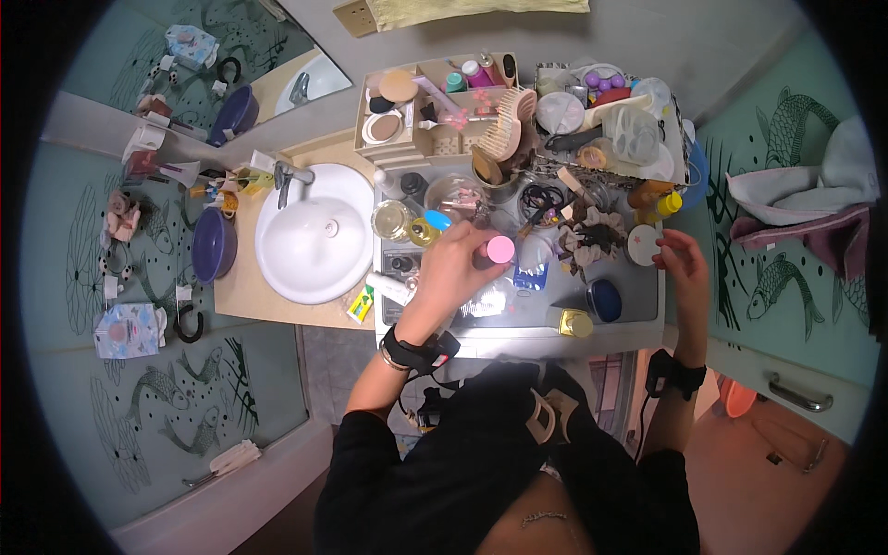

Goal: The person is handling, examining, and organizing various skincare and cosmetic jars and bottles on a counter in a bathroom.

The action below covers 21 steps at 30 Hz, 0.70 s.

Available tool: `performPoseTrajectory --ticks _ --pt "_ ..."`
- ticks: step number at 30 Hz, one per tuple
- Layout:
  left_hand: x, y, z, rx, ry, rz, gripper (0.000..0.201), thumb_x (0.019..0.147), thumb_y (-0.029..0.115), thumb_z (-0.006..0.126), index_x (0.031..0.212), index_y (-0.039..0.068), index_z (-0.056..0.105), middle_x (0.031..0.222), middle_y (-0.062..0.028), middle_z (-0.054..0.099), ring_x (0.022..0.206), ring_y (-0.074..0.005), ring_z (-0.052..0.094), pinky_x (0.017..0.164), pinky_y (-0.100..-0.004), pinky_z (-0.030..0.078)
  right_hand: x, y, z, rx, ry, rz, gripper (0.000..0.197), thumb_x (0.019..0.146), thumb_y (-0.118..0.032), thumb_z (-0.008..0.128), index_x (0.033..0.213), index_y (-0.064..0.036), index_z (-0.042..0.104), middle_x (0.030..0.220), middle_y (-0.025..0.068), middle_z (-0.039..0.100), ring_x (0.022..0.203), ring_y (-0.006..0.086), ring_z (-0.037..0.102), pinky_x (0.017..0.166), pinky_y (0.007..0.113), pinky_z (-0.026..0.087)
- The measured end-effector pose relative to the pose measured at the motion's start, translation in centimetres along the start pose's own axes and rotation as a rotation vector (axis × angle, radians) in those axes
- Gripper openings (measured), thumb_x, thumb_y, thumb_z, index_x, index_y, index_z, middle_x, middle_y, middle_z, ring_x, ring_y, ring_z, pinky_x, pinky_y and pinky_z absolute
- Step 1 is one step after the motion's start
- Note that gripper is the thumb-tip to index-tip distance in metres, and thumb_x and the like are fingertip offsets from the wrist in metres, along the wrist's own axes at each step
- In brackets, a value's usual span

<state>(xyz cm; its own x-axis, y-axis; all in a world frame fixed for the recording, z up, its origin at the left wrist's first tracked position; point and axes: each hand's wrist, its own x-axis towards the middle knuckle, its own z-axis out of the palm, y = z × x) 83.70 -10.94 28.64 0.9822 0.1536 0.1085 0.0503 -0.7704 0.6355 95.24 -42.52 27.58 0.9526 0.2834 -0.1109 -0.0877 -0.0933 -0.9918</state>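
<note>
My left hand (451, 276) is closed around a small container with a round pink cap (500, 249), above the crowded grey top. Its fingers hide the container's body. Over at the right edge of that top, my right hand (683, 263) grips the rim of a flat white round lid (643, 245) marked with small stars, between thumb and fingertips. Close to my left hand lie a clear round lid (535, 251), a blue packet (530, 277) and a bottle of yellowish liquid (423, 231). A yellow-capped bottle (659, 208) stands just behind the white lid.
A white sink (313, 250) is on the left. At the back stand a beige organizer (366, 155) and a patterned box (685, 166) full of hair accessories and cosmetics. Scrunchies (592, 238), a dark blue oval case (604, 301) and a yellow-green bottle (573, 322) lie toward the right.
</note>
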Motion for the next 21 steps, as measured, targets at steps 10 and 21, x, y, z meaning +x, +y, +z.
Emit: performPoseTrajectory --ticks 10,21 --pt "-0.4 -0.9 0.2 -0.028 0.17 -0.073 0.036 0.064 0.015 0.073 0.097 0.005 0.062 0.069 -0.0053 0.047 0.055 -0.0165 0.045 0.051 -0.028 0.04 -0.5 0.8 0.5 0.021 0.026 0.031 0.025 0.086 -0.011 0.053 0.109 -0.0015 0.052 0.094 0.0072 0.058 0.079 0.012 0.056 0.072 0.024 0.045" --pt "-5.0 -0.7 -1.7 0.019 0.111 0.087 0.023 0.071 0.014 0.067 0.092 0.01 0.061 0.062 -0.0034 0.05 0.053 -0.0175 0.052 0.049 -0.0272 0.042 -1.5 1.7 0.8 0.029 0.066 -0.059 0.022 0.087 -0.01 0.051 0.107 -0.0004 0.053 0.092 0.0079 0.059 0.078 0.0115 0.056 0.07 0.024 0.046"
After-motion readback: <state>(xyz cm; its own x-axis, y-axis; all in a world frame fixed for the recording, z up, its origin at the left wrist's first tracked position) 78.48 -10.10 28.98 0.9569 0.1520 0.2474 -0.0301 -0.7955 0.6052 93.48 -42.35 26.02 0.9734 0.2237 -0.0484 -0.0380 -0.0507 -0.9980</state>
